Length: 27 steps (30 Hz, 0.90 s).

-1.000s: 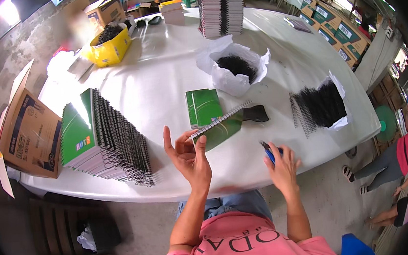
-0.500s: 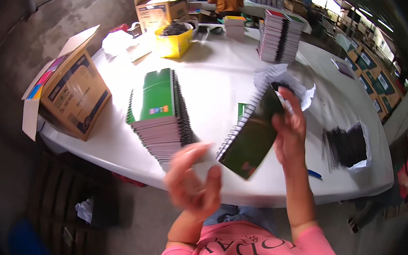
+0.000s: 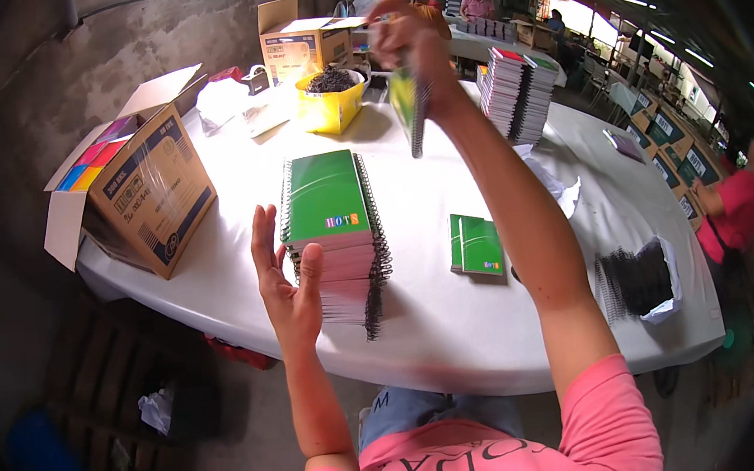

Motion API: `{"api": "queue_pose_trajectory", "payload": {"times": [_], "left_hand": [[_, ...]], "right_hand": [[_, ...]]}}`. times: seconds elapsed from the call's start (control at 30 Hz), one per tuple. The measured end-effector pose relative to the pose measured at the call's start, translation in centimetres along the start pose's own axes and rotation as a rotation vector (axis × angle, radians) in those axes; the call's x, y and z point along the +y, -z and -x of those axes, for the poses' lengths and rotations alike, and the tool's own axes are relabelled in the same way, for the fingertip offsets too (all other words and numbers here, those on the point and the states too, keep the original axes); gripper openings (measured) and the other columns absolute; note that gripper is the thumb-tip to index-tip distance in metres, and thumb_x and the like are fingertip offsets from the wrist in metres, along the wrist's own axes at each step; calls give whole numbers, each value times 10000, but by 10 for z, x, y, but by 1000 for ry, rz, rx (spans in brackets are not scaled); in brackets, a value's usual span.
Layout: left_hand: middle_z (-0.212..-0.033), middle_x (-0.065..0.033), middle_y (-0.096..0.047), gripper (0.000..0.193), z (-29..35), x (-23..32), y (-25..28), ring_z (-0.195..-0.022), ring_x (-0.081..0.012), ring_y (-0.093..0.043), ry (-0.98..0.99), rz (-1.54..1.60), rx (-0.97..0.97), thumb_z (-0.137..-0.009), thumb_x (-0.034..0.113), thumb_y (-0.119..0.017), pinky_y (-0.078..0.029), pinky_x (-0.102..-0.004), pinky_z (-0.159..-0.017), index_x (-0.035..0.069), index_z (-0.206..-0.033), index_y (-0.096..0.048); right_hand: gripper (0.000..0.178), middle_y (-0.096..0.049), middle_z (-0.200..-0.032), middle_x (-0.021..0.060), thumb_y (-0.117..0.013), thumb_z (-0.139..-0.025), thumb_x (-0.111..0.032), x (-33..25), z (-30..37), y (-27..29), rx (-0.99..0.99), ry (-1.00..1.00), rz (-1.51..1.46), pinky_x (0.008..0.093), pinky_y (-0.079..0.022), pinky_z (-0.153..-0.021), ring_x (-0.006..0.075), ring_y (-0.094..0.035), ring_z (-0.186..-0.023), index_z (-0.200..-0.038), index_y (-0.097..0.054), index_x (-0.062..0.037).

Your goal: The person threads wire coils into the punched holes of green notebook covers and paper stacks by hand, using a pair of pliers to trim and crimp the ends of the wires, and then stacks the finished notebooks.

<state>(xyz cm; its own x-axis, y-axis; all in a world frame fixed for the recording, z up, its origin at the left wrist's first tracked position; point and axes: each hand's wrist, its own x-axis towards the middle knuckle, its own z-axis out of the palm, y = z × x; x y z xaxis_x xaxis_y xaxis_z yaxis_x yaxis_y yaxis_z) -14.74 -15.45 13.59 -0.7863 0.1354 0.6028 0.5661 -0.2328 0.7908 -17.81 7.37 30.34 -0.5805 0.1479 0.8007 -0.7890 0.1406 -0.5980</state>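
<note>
A tall stack of green spiral notebooks (image 3: 325,190) stands on the white table, its black coils along the right side. My left hand (image 3: 293,293) is open at the stack's near left edge, fingers up and thumb apart; whether it touches the stack I cannot tell. My right hand (image 3: 413,46) is raised far across the table, closed on the upper end of a green notebook (image 3: 408,110). That notebook hangs nearly edge-on beyond the stack, blurred by motion. To the right of the stack lie small green notebooks or loose covers (image 3: 478,244), partly overlapping.
An open carton (image 3: 150,189) stands at the left edge of the white table (image 3: 441,338). Farther back are a yellow tub (image 3: 329,111) of black coils and another carton (image 3: 291,53). At right are more notebook stacks (image 3: 518,95) and a bundle of black coils (image 3: 640,283). Other people work beyond.
My right hand has carried the notebook up and away, to the far side of the stack. My left hand has moved left, its fingers now upright beside the stack.
</note>
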Motion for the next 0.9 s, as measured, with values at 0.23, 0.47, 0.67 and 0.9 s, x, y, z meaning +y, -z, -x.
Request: {"api": "queue_pose_trajectory", "payload": {"times": [0.23,0.47,0.67,0.9], "left_hand": [[-1375,-173,-415,742,-4,-5,-8,-1250,-252,-427,-117,106,50,-858,301,-673,-324,-354,-1045,-29,-1405,-296],[-1371,-191,-435,559,-6,-14,-4,-1264,-258,-435,-136,-31,38,-892,239,-631,-345,-349,-1035,-2,-1349,-420],[-1392,-227,-405,365,-6,-17,-6,-1224,-246,-474,-175,144,73,-888,250,-640,-382,-339,-1003,18,-1147,-530],[-1394,-199,-405,417,-1,-9,0,-1250,-258,-441,-277,-14,215,-927,276,-573,-338,-379,-1039,25,-1238,-456]], "right_hand": [[366,-643,-1033,91,-559,-738,-184,1,50,-78,-925,172,408,362,-407,-908,208,-560,-997,-1084,-636,-92],[538,-466,-1342,116,-482,-916,-443,42,87,-6,-113,-575,209,482,-223,-1085,240,-352,-1311,-1352,-414,-134],[417,-588,-1095,75,-461,-974,-334,78,95,-37,-122,-661,-54,203,-431,-875,111,-550,-1012,-1235,-498,-12],[592,-508,-1262,57,-485,-910,-523,48,113,-4,-120,-743,106,469,-306,-998,198,-460,-1185,-1332,-401,-115]]}}
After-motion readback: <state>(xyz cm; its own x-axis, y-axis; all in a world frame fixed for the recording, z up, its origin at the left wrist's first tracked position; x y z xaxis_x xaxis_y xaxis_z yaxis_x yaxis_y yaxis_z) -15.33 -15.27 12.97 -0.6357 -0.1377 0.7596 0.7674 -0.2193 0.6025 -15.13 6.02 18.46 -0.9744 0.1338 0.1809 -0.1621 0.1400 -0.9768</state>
